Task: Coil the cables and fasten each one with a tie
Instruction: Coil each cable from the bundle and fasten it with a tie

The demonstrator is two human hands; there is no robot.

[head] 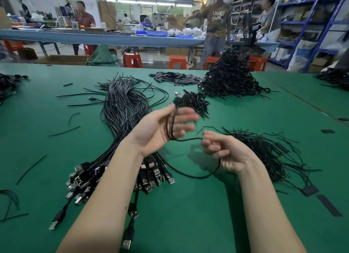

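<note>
Landmark: bundle of USB cables, lying lengthwise across the green table.
Near side: open mat, crossed only by stray plugs.
Right: heap of ties blocks.
Far right: coiled-cable pile.
Left: bare mat, scattered loose ties.

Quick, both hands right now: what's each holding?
Left hand: holds the black cable looped across its palm.
Right hand: fingers curled, pinching the same cable.
</note>
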